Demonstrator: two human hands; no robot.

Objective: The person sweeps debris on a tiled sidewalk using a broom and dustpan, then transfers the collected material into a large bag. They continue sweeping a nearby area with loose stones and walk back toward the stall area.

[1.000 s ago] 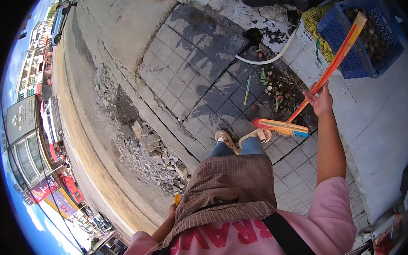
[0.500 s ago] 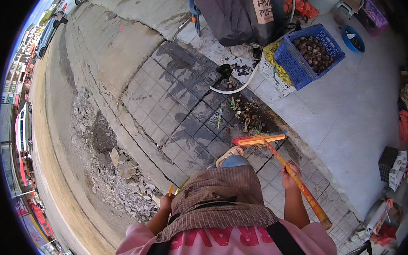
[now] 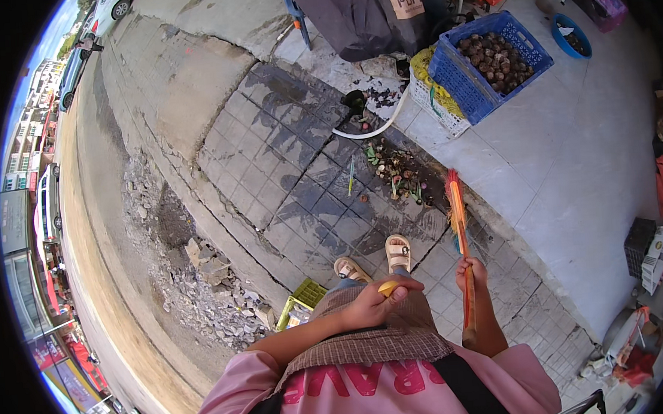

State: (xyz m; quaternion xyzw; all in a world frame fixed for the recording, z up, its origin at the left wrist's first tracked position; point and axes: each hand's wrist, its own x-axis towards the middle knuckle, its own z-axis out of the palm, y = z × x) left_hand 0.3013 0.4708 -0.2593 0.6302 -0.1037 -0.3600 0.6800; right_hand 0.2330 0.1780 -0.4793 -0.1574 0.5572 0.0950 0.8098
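Observation:
My right hand (image 3: 471, 272) is closed around the orange handle of a broom (image 3: 460, 223). The broom head, with red bristles at its far end, stands edge-on against the raised step, right of a heap of vegetable scraps (image 3: 399, 175). In front of my apron, my left hand (image 3: 382, 302) is closed on a small yellow object (image 3: 388, 287); most of it is hidden in the fist, so I cannot tell its kind. Both my sandals (image 3: 398, 254) rest on the tiles just beyond the apron.
A white hose (image 3: 376, 132) curves beyond the scraps. On the raised floor at right stand a blue crate (image 3: 483, 101) of brown round produce and a blue basin (image 3: 570, 38). Broken rubble (image 3: 207, 262) lies left, and a yellow-green crate (image 3: 306, 293) is by my left side.
The broom head has swung from lying crosswise to pointing away along the step. My left hand has moved from my left side to in front of the apron, still holding the yellow object.

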